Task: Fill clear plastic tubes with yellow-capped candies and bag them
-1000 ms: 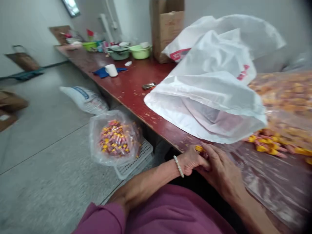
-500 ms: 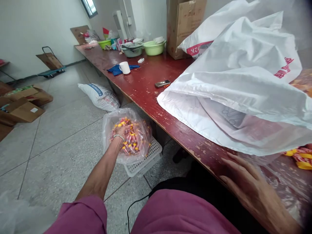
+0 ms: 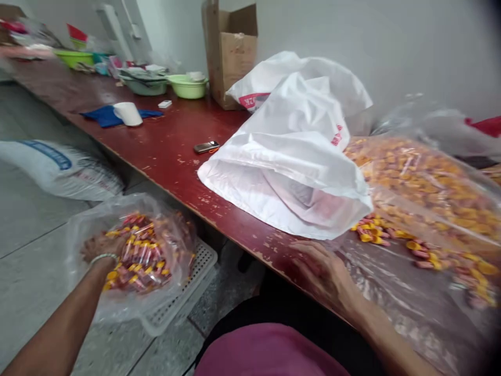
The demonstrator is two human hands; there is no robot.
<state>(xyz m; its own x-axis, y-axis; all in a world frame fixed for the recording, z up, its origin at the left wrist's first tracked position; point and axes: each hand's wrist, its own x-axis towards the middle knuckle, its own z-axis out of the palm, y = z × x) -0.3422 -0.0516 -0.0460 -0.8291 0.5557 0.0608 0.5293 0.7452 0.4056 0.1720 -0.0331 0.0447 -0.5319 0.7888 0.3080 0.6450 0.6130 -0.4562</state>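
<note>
Inside the clear plastic bag, my left hand lies at the left side of a heap of small pink-and-red pieces with yellow caps. Its fingers look spread, though blurred, and nothing shows in its grip. The bag stands on a white perforated crate on the floor. My right hand rests with stretched fingers at the front edge of the red table. Just beyond its fingertips lies a large white sack. More yellow-capped pieces lie to its right, partly on and under clear plastic sheeting.
A phone, a white mug on a blue cloth and a green basin stand along the table. A cardboard box is against the wall. A filled sack lies on the floor at left.
The view has turned right, showing more yellow-capped pieces on the table. My left hand has moved from the middle of the heap to its left side. My right hand stays at the table edge.
</note>
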